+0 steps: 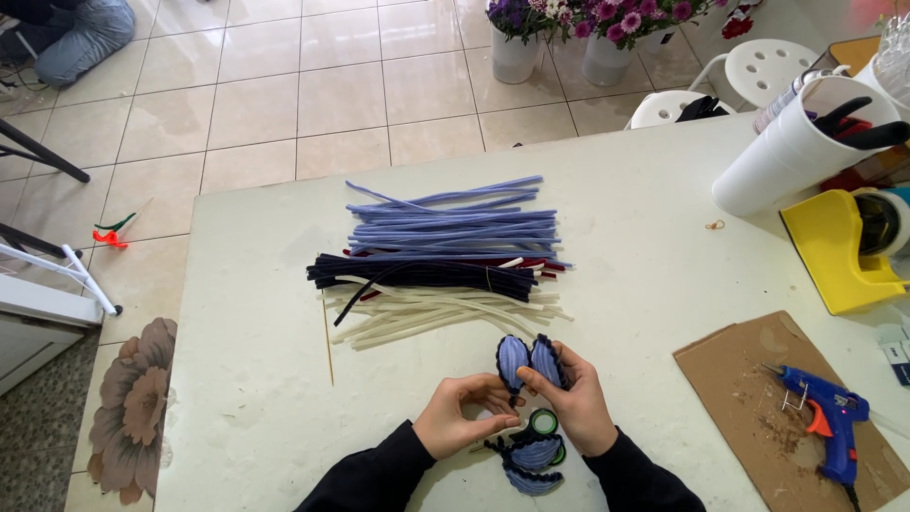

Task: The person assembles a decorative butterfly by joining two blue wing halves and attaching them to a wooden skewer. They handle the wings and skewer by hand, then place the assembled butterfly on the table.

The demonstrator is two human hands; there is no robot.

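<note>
Just past the pile of pipe cleaners (441,261), toward the near table (246,398) edge, the left hand (460,417) and right hand (573,403) together pinch two blue petal shapes (531,360), fingertips pressed on their bases, above more petals (533,460). Far right of the pile, a white cup (796,152) holds dark-handled tools. Bare tabletop lies left of the pile; a blue glue gun (825,417) rests on cardboard (739,379) to the right.

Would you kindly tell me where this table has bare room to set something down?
Bare patches: the table's left strip, between its edge and the wooden skewer; and the middle right, between the pipe-cleaner pile, white cup and cardboard sheet. Crowded: the near edge, around both hands holding blue petals, and the right corner by the yellow tape dispenser.
</note>
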